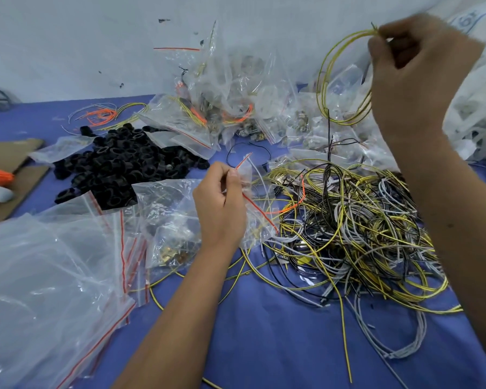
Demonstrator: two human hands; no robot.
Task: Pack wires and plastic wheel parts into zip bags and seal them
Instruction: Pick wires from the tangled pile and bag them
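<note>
Holding two items at once, the person is at the wire-loading step. The right hand [415,71] is raised above the far right of the bench [264,332]; its grip pinches a yellow wire [324,80] at the fingertips, and the wire hangs below in a loose loop, clear of the surface. The left hand [222,206] is lower, near the centre; its grip pinches the mouth of a small zip bag [254,214] by the red seal strip. The bag hangs from that pinch, its lower end just above the near edge of the wire pile [357,234]. Whether the mouth is open cannot be told.

Surroundings, outward from the hands:
- Wire pile: yellow, black, grey and orange strands, tangled, right of centre.
- Wheel parts [124,167]: a black heap, left of centre, well apart from both hands.
- Empty bags [68,276]: stacked at near left.
- Filled bags [230,108]: heaped at the back.

Judged next move: bring the coiled wire down to the bag mouth. This calls for the loop to be kept tight enough to enter, and for the left grip to spread the mouth. Sealing is not yet done.
</note>
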